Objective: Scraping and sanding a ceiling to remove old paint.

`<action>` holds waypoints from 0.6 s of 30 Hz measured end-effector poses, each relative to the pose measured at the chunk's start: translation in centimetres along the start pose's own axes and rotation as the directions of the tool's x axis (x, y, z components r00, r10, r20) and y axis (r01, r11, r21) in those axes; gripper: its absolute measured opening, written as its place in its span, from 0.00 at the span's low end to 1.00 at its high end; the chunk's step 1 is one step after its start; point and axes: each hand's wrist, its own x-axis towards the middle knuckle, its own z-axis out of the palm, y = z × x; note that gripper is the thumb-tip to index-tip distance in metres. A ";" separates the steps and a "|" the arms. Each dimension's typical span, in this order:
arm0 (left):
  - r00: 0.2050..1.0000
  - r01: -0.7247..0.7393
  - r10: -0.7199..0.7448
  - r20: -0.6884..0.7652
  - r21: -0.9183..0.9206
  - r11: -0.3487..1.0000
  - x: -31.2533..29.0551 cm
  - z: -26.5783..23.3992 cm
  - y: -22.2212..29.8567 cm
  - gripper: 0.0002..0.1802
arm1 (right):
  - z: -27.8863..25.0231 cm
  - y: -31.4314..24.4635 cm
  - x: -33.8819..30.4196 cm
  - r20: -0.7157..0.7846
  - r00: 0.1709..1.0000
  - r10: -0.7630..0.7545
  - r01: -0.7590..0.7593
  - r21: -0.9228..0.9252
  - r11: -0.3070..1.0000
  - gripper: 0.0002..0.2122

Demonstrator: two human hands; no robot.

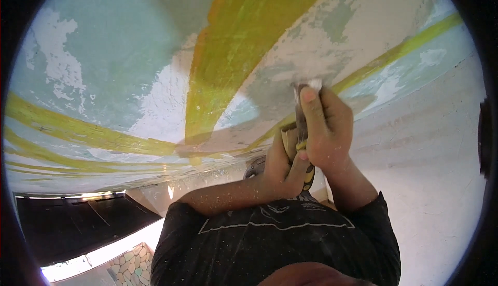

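Observation:
My right hand [332,125] is closed on a scraper with a narrow grey blade [300,110], the thumb lying along the metal. Its tip meets the painted surface [275,89], where whitish material [314,84] shows by the thumb. Just below and to the left, my left hand [282,164] is closed around a pale tan, flat-sided piece [288,138], partly hidden by the fingers. A yellow-and-black handle [308,177] shows under the hands; I cannot tell which piece it belongs to. Both hands are close together, with the left thumb near the scraper's lower end.
Broad yellow bands [228,52] cross the pale green surface, which has flaking white patches [62,52]. A plain whitish wall [415,177] rises at right. A dark panel [78,224] and stone-patterned paving [132,265] lie at lower left.

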 end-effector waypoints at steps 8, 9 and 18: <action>0.999 0.033 -0.034 -0.031 -0.037 0.999 0.6 -0.4 1.6 0.22 | -0.1 -0.6 0.7 0.038 0.997 -0.060 0.060 -0.011 0.998 0.17; 0.999 0.028 -0.029 -0.030 -0.035 0.999 0.5 -0.5 1.3 0.22 | -0.1 -0.2 0.4 0.046 0.998 -0.041 0.044 -0.077 0.996 0.17; 0.999 0.043 -0.041 0.035 -0.069 0.997 0.7 -1.2 1.6 0.23 | 0.7 -0.3 0.0 0.009 1.000 -0.019 0.018 0.024 1.000 0.14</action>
